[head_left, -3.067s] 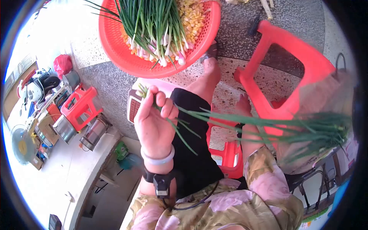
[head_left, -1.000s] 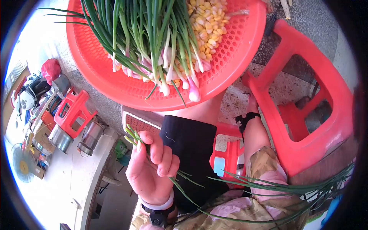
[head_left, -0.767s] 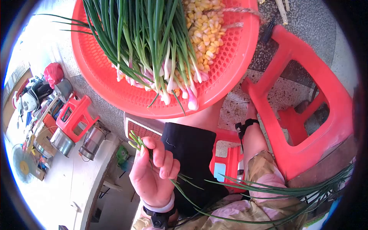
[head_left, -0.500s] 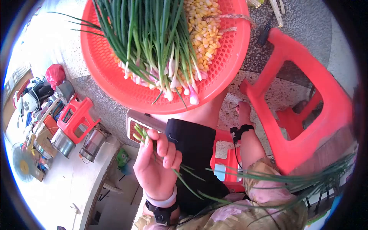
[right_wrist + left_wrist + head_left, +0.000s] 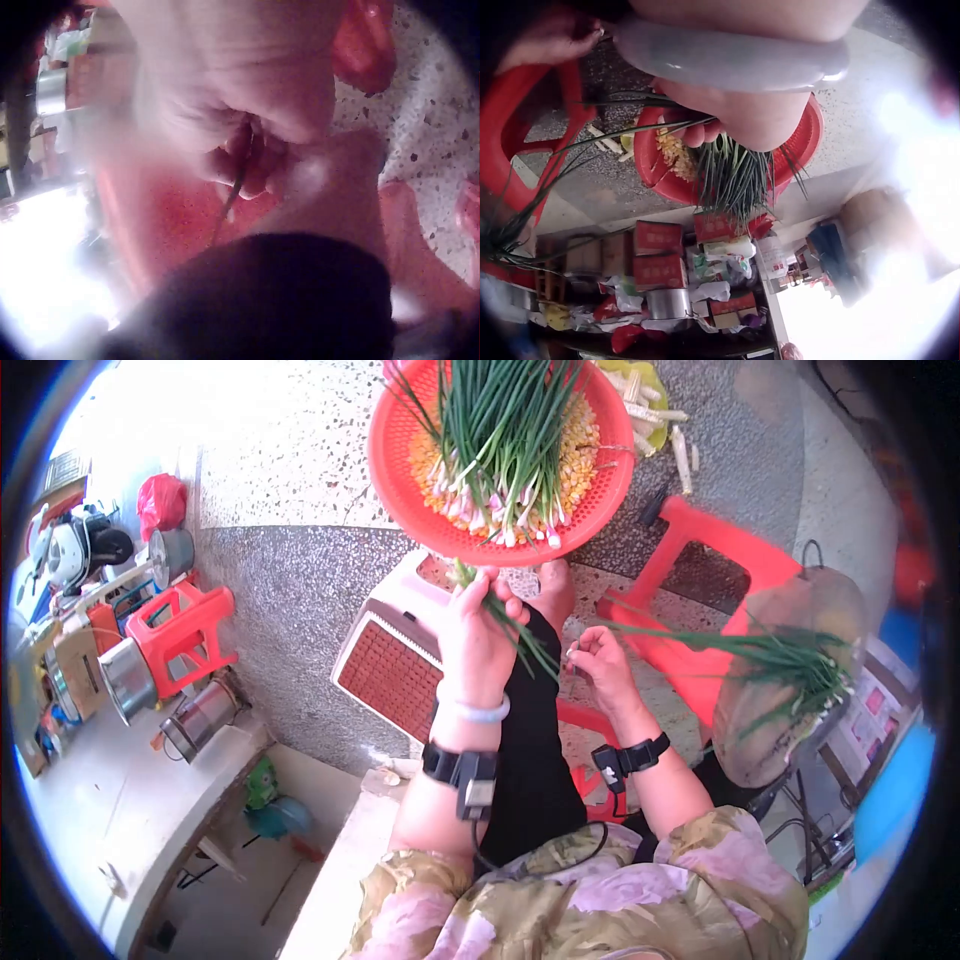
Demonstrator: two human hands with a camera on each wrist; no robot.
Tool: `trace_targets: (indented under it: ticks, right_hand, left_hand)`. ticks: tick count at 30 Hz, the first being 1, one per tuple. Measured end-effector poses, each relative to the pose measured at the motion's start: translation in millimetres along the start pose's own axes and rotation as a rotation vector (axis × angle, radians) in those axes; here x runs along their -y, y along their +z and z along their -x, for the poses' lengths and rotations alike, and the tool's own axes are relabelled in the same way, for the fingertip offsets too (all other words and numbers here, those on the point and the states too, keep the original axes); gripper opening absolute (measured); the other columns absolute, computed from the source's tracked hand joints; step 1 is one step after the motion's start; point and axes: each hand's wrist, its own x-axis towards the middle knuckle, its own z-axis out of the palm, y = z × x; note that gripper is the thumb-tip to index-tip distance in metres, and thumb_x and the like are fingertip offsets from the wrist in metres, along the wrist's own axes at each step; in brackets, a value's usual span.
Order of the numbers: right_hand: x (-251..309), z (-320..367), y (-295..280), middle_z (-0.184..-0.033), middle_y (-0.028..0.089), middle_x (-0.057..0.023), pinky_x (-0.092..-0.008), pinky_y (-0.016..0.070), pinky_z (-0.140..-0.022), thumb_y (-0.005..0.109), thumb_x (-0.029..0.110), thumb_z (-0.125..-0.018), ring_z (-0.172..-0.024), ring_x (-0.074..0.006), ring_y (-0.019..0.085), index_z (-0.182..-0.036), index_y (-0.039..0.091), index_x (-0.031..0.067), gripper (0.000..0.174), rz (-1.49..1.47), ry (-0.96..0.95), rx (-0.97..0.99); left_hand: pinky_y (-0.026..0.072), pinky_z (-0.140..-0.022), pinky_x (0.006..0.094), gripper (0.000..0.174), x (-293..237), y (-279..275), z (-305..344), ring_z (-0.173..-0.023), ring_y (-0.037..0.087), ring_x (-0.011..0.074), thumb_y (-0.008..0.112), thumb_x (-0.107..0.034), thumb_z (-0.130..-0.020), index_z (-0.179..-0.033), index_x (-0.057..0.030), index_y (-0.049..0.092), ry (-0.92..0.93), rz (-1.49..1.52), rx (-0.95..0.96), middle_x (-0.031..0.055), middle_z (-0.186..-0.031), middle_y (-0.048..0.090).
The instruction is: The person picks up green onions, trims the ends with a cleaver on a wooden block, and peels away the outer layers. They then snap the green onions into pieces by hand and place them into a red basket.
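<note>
Just below the basket in the head view, the left hand (image 5: 478, 645) grips a few green scallion stalks (image 5: 535, 648), short cut-looking ends poking past the thumb. In the left wrist view, long leaves (image 5: 649, 126) run sideways near the left hand (image 5: 742, 120). The right hand (image 5: 608, 672), a little to the right, has its thumb and fingers pinched together. From the curled right hand (image 5: 240, 97) in the right wrist view hangs a thin dark strand (image 5: 236, 186). A red basket (image 5: 385, 490) holds a scallion bunch (image 5: 500, 440) over yellow corn kernels (image 5: 590, 460).
A red stool (image 5: 668, 565) stands right of the hands. Beside it, a round, translucent-looking surface (image 5: 760, 745) carries more scallions (image 5: 800, 665). Corn cobs (image 5: 682, 460) lie beyond the basket. A box with a brown grid (image 5: 390, 675) is left of the left forearm.
The head view has widened, and the basket looks smaller and farther off. The left hand reaches farther forward, its scallions still gripped; the right hand has come nearer to it.
</note>
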Motion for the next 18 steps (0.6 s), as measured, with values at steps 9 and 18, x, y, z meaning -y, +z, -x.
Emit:
trace_targets:
  ticks: [9, 18]
  right_hand:
    - [47.4, 102.9, 43.5, -0.089, 0.056, -0.0028, -0.0252, 0.0492, -0.073, 0.061, 0.0, -0.081, -0.079, -0.0098, 0.056, -0.115, 0.049, 0.003, 0.036, 0.292, -0.087, 0.099]
    - [93.3, 173.3, 64.0, -0.093, 0.057, -0.004, -0.0254, 0.049, -0.077, 0.062, 0.004, -0.084, -0.081, -0.0106, 0.057, -0.133, 0.041, 0.0019, 0.053, 0.476, -0.367, 0.179]
  left_hand:
    - [0.0432, -0.057, 0.0308, 0.012, 13.3, -4.7, -4.8, -0.061, 0.05, 0.0171, 0.046, -0.015, -0.093, -0.093, -0.0051, 0.052, -0.057, 0.045, 0.107, 0.0039, -0.07, 0.053]
    - [0.041, -0.05, 0.0319, 0.01, 34.4, -1.5, -6.8, -0.055, 0.048, 0.0141, 0.047, -0.015, -0.092, -0.09, -0.0076, 0.053, -0.069, -0.117, 0.206, 0.0028, -0.067, 0.051]
